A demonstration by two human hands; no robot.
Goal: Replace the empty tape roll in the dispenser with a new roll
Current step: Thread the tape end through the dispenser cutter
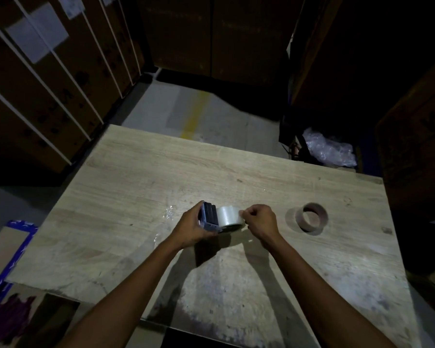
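Dim storage room, wooden tabletop (141,172) seen from above, both bare forearms reaching in from the near edge. Left hand (192,227) wrapped around the dark blue tape dispenser (209,217), fingers curled over its far side, thumb on the near side; dispenser held near the middle of the tabletop, whether resting on the surface or just above it unclear. Clear tape roll (230,217) seated at the dispenser's right side, touching it, curved face toward the camera. Right hand (260,221) closed in a pinch, thumb and forefinger tips at the right edge of the clear roll; loose tape end itself too faint to make out. Empty brown cardboard core (312,217) lying alone to the right of the right hand, well apart from the dispenser, nearer the tabletop's right edge, open side up and tilted toward the camera. Small scrap of crumpled clear film (169,212) on the tabletop just left of the left hand. Off the tabletop: strapped cardboard boxes (43,79) stacked beyond the left edge, crumpled bubble wrap (329,149) past the far right corner, grey floor with a yellow stripe (195,114) beyond the far edge.
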